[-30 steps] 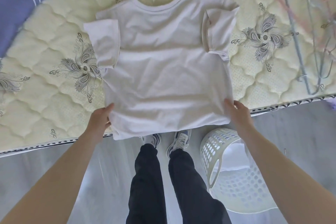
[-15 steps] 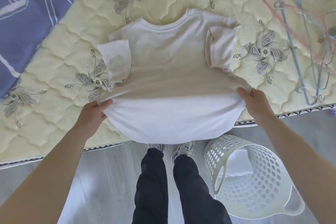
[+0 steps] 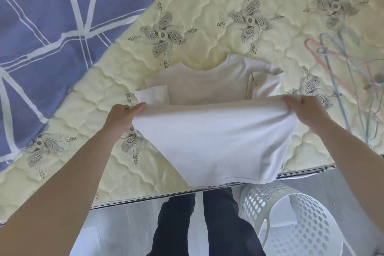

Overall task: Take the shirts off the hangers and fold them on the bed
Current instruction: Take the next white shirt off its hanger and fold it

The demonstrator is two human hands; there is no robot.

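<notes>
Pale yellow quilted mattress (image 3: pixel 207 27) with grey swirly flower prints fills most of the view, with a blue bedsheet (image 3: pixel 52 27) with white lines bunched over its far left corner. White t-shirt (image 3: pixel 212 137) is lying on the bed close to the near edge, neck hole pointing away, both sleeves already tucked in over the body. Its lower half is lifted off the mattress and doubled up toward the collar, so the hem end hangs in a loose curve right above the bed's edge. Left hand (image 3: pixel 122 116) has its fingers (image 3: pixel 139 108) clamped on the shirt's left side at the fold line, right hand (image 3: pixel 305 110) is pinched on the right side the same way, and the fabric is stretched flat between them. A few wire hangers (image 3: pixel 353 81), pink and light blue, sit in a pile on the mattress off to the right, well apart from the shirt. White perforated laundry basket (image 3: pixel 301 224) stands on the floor just beside the person's dark trouser legs (image 3: pixel 207 224).
</notes>
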